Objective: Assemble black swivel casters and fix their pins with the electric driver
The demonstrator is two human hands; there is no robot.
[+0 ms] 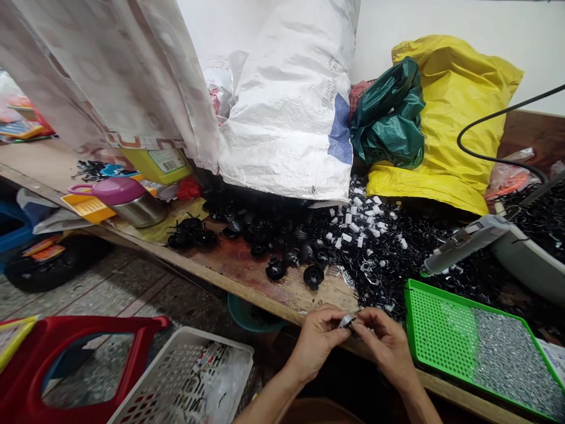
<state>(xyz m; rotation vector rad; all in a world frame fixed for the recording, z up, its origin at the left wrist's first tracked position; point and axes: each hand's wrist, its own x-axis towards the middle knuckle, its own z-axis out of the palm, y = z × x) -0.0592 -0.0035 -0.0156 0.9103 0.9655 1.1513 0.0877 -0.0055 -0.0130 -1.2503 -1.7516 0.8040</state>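
Note:
At the bench's front edge, my left hand (315, 338) pinches a small white plastic piece (346, 321) between thumb and fingertips. My right hand (384, 338) meets it there, its fingertips closed on a tiny black part (352, 324) against the white piece; the fingers partly hide both. Just beyond my hands lies a heap of small black plastic parts (384, 271). Loose white plastic pieces (353, 221) are scattered over the back of that heap. Round black ribbed parts (313, 275) sit on the wood to the left.
A green perforated tray (435, 330) holding small silvery pieces (512, 353) stands at right. A grey tool (468, 244) leans above it. Sacks, one white (291, 118) and one yellow (454, 118), line the wall. A flask (132, 200) stands left; a white basket (185, 377) is below.

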